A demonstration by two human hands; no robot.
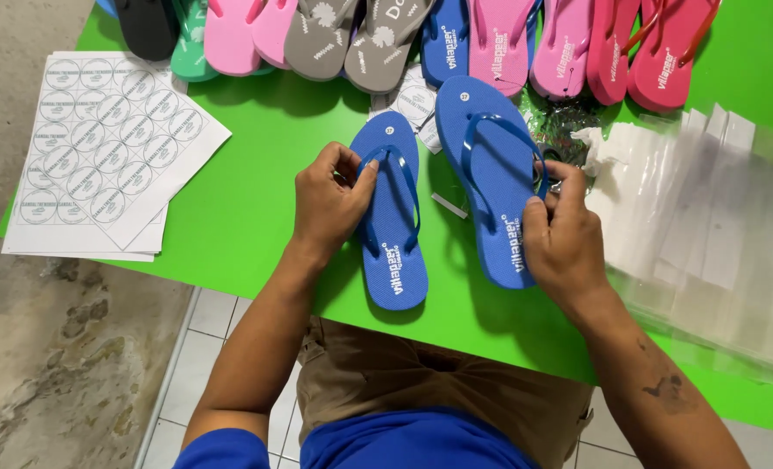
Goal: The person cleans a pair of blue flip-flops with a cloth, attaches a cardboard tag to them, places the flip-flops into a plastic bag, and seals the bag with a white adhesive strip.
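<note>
Lap: brown shorts (pixel 421 382) and a blue shirt (pixel 404 447) sit closest, under the table edge.
Left hand (pixel 327 201): fingers pressed together, pinching the strap of the left blue flip-flop (pixel 392 234).
Right hand (pixel 562 236): fingertips pinch the outer strap of the right blue flip-flop (pixel 490 187).
Where the pair is: flat on the green table (pixel 256 200), side by side, soles down, just in front of the person.
How far along: both blue ones look laid out and held; it seems nothing is bagged or stickered yet.
Blue ones in hand: two.
Row at the back (pixel 421 35): about twelve more flip-flops, some cut off.
Sticker sheets (pixel 100 139): a few stacked, left side.
Clear bags (pixel 707 226): one pile, right side, too many to count.
</note>
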